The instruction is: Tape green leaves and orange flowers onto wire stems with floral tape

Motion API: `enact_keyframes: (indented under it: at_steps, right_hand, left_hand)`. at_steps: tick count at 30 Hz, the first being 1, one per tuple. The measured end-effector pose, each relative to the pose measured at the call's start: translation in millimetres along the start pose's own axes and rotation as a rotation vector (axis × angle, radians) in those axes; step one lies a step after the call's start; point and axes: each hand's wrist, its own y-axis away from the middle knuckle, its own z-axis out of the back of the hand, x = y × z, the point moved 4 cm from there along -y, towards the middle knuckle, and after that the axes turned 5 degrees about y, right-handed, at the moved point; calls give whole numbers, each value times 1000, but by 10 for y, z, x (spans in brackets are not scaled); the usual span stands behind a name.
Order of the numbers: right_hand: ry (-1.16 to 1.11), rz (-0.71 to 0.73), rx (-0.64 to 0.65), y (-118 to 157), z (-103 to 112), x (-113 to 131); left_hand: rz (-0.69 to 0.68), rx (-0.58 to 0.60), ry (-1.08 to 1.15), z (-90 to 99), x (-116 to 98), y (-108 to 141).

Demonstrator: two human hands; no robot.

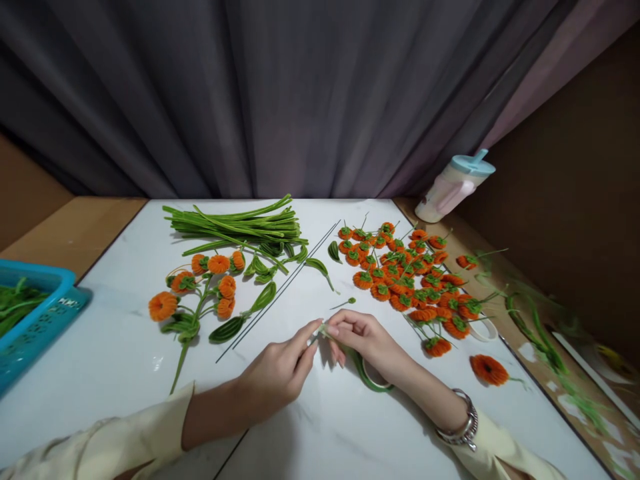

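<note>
My left hand (280, 373) and my right hand (367, 340) meet over the middle of the white table, fingertips pinched together. Between them is a small pale green piece (324, 329), too blurred to name surely. Under my right wrist lies a roll of green tape (373, 381), partly hidden by the hand. Just beyond the fingers rests a short wire with a green tip (351, 301). To the left lies a branch of orange fuzzy-stem flowers (197, 293) with green leaves. Several loose orange pieces with green caps (400, 267) are heaped at the right.
Green fuzzy stems (240, 225) lie bundled at the back. Thin dark wires (285, 287) cross the table near leaf pieces (227, 329). A blue basket (45, 333) stands at left, a tumbler (450, 190) at back right. One orange flower (489, 369) lies near the right edge.
</note>
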Motion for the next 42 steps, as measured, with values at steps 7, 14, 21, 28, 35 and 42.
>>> enact_keyframes:
  at_steps: [7,14,21,28,35,42]
  right_hand:
    - [21,-4,15,5,27,-7]
    - [0,-2,9,16,39,-13]
    - [-13,27,8,5,40,-9]
    - [4,20,75,13,-18,-13]
    - [-19,24,122,14,-76,-77]
    - [-28,32,136,8,-75,-61]
  left_hand:
    - [23,5,8,17,-38,-14]
    - [73,29,96,19,11,-12]
    - [132,-16,195,106,87,-154]
    - [304,77,418,92,136,-218]
    - [164,216,320,24,33,-240]
    - [176,187,323,22,60,-209]
